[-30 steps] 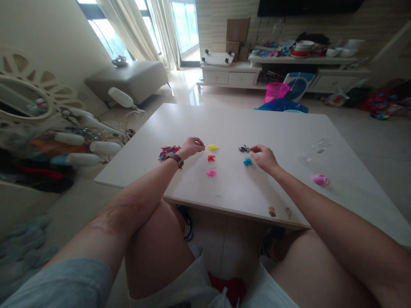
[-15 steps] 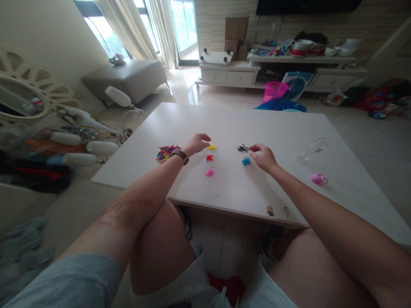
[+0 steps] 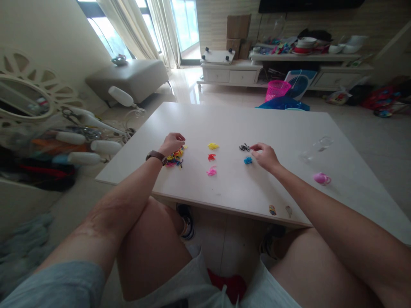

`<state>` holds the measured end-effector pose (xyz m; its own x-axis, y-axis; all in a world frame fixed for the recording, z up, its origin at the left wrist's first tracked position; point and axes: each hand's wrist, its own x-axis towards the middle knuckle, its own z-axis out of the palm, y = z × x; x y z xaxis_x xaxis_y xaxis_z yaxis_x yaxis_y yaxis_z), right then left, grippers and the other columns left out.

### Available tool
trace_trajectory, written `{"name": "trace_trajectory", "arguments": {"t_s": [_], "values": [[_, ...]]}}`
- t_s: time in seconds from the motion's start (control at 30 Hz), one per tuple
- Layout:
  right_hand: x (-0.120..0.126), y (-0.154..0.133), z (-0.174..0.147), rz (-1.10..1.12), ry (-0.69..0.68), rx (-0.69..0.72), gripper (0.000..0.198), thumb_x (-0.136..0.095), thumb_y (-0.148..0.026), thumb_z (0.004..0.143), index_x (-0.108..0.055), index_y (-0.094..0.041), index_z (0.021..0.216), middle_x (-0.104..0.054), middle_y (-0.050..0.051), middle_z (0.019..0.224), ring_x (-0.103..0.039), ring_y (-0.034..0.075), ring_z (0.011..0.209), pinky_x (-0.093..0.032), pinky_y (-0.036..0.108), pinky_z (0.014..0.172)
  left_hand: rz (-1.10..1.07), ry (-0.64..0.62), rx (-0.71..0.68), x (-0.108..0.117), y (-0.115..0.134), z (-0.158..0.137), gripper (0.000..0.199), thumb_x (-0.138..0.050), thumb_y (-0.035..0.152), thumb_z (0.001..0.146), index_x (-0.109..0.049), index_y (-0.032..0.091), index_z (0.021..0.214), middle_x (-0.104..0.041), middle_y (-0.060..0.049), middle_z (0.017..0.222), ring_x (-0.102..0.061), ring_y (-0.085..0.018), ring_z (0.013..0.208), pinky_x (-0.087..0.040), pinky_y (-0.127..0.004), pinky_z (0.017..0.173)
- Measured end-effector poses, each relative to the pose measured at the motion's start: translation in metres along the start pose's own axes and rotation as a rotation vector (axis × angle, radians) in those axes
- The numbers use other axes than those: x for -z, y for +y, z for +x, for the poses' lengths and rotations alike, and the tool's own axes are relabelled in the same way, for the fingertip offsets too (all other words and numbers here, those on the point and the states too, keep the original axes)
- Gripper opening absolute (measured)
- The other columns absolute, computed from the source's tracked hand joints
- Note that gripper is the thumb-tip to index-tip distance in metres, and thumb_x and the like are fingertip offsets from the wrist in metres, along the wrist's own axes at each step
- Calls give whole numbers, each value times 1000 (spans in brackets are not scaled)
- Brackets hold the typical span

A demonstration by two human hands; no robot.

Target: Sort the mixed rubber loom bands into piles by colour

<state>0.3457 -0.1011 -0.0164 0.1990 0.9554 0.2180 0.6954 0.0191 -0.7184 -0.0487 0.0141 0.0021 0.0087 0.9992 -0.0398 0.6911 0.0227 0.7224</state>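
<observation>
My left hand [image 3: 172, 143] is over a mixed pile of small colourful strands that look like rubber bands [image 3: 175, 159], its fingers curled together; what they hold, if anything, is hidden. My right hand [image 3: 265, 157] has its thumb and index finger drawn together at the edge of a small black pile [image 3: 244, 147]; anything between the tips is too small to name. Just below lies a blue pile [image 3: 248, 160]. Between my hands, a yellow pile [image 3: 212, 146], a red pile [image 3: 211, 157] and a pink pile [image 3: 211, 171] form a column.
On the right of the white table [image 3: 231, 188] lie a clear plastic container [image 3: 317, 149] and a purple-pink object with a loop [image 3: 322, 178]. Two stickers, one a yellow cartoon figure [image 3: 272, 209], are near the front edge. A white lamp stand [image 3: 105, 147] is beyond the left edge.
My left hand has moved left from the yellow pile to the mixed pile. My right hand has stayed beside the black pile.
</observation>
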Motion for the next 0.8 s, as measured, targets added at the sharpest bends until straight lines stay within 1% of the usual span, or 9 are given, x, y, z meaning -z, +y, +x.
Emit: {"name": "trace_trajectory", "arguments": {"t_s": [0.1, 0.17, 0.3, 0.4, 0.5, 0.67, 0.8], "values": [[1, -3, 0, 3, -7, 6, 20, -60, -20, 73, -74, -19, 88, -75, 6, 92, -67, 22, 88, -51, 37, 88, 58, -51, 21, 13, -14, -4, 21, -73, 20, 61, -74, 16, 81, -72, -4, 72, -63, -14, 61, -44, -20, 52], [1, -7, 0, 14, -8, 19, 20, -60, -20, 73, -74, -19, 88, -75, 6, 92, -67, 22, 88, -51, 36, 87, 85, -69, 12, 19, -21, -6, 22, -76, 23, 58, -75, 16, 78, -73, -4, 73, -63, -15, 64, -43, -20, 52], [-1, -11, -3, 20, -16, 40, 20, -60, -21, 74, -74, -20, 88, -75, 6, 94, -67, 22, 88, -51, 37, 87, 165, -117, -6, 27, -29, -6, 19, -79, 22, 54, -76, 18, 72, -72, -3, 68, -62, -16, 65, -42, -21, 53], [-2, -8, -5, 4, -35, 53, 21, -59, -20, 74, -74, -20, 88, -74, 6, 95, -67, 22, 91, -51, 37, 88, 199, -160, 11, 25, -32, -6, 19, -79, 18, 52, -77, 18, 70, -71, -2, 66, -61, -16, 62, -41, -22, 52], [-1, -3, -6, -22, -47, 63, 20, -59, -20, 74, -74, -21, 87, -73, 6, 94, -66, 23, 92, -52, 37, 88, 210, -182, -11, 22, -32, -5, 20, -80, 16, 51, -77, 19, 71, -71, -1, 68, -60, -15, 62, -41, -22, 52], [1, 0, -4, -26, -37, 78, 20, -59, -21, 74, -74, -21, 86, -73, 6, 94, -66, 23, 93, -51, 37, 88, 248, -169, -44, 17, -28, -6, 22, -79, 14, 52, -78, 19, 73, -70, -2, 68, -59, -15, 61, -42, -23, 55], [0, -3, -5, -44, -49, 90, 20, -59, -20, 74, -74, -21, 86, -72, 6, 94, -66, 23, 93, -52, 36, 85, 263, -160, -32, 17, -23, -9, 13, -79, 19, 54, -75, 19, 67, -70, -3, 66, -60, -16, 61, -43, -24, 55]]}}
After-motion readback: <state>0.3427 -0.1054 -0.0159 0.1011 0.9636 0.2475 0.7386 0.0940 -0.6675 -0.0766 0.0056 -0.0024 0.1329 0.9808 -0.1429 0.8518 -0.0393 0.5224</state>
